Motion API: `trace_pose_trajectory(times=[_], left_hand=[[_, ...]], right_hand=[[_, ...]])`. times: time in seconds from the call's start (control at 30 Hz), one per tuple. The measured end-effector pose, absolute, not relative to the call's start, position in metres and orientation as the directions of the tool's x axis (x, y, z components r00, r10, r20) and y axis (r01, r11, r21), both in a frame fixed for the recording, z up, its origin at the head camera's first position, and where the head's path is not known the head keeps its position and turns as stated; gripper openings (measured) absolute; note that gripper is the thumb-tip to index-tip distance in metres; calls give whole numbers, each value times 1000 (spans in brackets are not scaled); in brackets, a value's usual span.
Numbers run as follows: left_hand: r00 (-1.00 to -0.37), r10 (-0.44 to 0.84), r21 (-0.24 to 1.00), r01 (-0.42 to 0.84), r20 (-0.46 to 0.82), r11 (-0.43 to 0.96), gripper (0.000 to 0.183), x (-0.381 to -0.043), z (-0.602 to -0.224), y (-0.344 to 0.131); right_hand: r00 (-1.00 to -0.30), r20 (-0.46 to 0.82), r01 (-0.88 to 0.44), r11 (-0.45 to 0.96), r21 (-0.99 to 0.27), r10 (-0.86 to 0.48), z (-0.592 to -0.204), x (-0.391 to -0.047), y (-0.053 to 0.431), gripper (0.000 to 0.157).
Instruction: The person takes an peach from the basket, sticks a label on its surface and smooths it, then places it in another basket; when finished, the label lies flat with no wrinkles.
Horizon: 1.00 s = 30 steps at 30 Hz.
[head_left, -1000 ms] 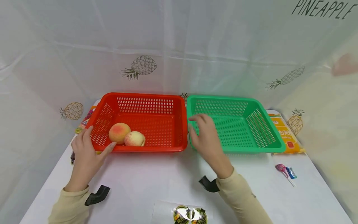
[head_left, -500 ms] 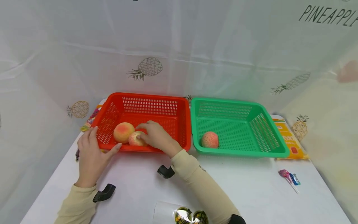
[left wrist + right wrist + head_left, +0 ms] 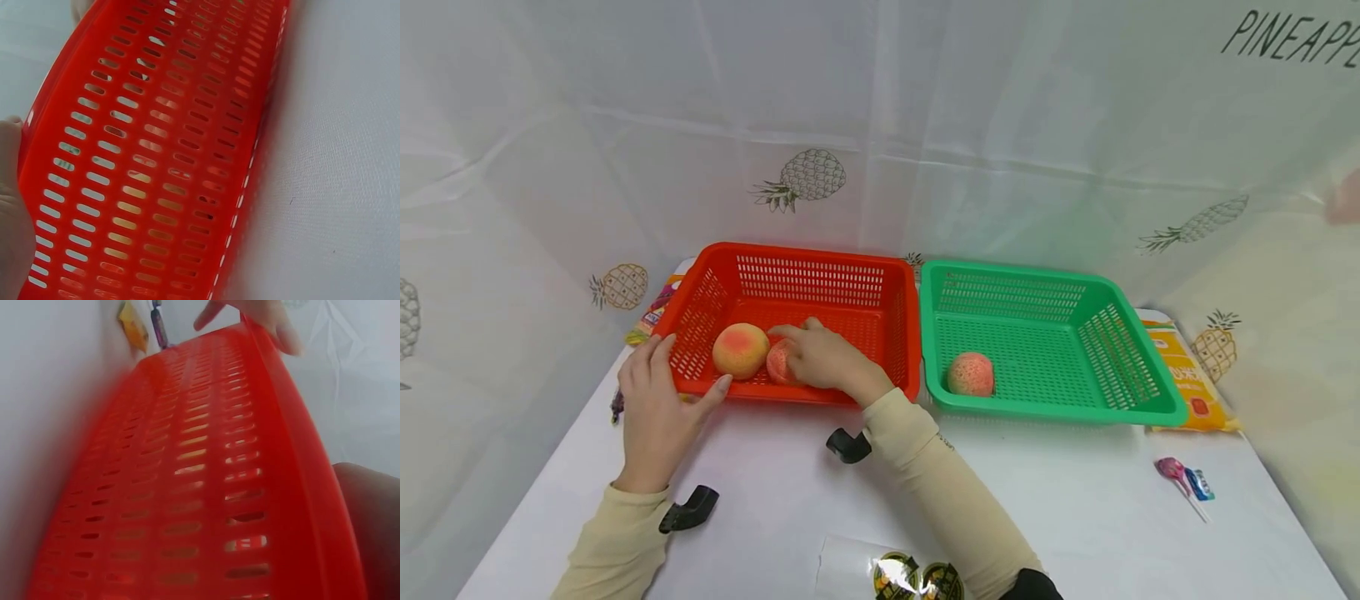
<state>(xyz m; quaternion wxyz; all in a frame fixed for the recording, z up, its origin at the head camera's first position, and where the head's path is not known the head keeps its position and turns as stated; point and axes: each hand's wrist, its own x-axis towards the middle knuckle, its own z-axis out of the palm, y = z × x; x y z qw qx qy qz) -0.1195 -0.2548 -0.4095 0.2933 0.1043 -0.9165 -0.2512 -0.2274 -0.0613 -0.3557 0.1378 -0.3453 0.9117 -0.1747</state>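
Toward the front left of the red basket [image 3: 805,250], a yellow-red peach [image 3: 741,351] lies beside a pinkish peach [image 3: 779,363]. My right hand [image 3: 823,357] reaches over the front rim, fingers curled round the pinkish peach and partly covering it. At the basket's front left corner my left hand [image 3: 658,408] holds the rim, thumb along the front and fingers at the left side. In the right wrist view that left hand [image 3: 259,315] straddles the rim. Another speckled pink peach [image 3: 971,374] sits in the front left of the green basket [image 3: 1060,412].
An orange-yellow packet [image 3: 1195,383] lies behind the green basket's right end, and a colourful packet [image 3: 658,312] behind the red one's left. A lollipop [image 3: 1172,470] and a small blue wrapper [image 3: 1199,484] lie at right. A clear sheet with round stickers [image 3: 895,575] is in front.
My right hand has gone from the green basket to the red one and taken hold of a peach, which has turned its redder side up. A peach now shows in the green basket.
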Motion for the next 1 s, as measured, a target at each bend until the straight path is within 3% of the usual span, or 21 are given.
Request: trace_pose_trajectory(times=[0.17, 0.5, 0.67, 0.83, 1.0], left_hand=[[-804, -340, 523, -43, 488, 851, 88, -120, -410, -255], [-805, -338, 524, -39, 488, 851, 87, -119, -411, -255], [-808, -337, 525, -40, 483, 850, 87, -119, -412, -253], [-807, -337, 528, -36, 485, 848, 86, -119, -413, -252], [-812, -349, 537, -52, 468, 842, 85, -118, -410, -253]], right_hand=[[-723, -133, -588, 705, -397, -678, -352, -227, -58, 36], [-756, -193, -540, 763, -355, -625, -353, -227, -55, 70], [-736, -214, -551, 752, -361, -642, -359, -231, -51, 63], [-775, -138, -525, 749, -404, -617, -357, -232, -46, 61], [-808, -8, -525, 726, -444, -589, -329, -220, -33, 64]])
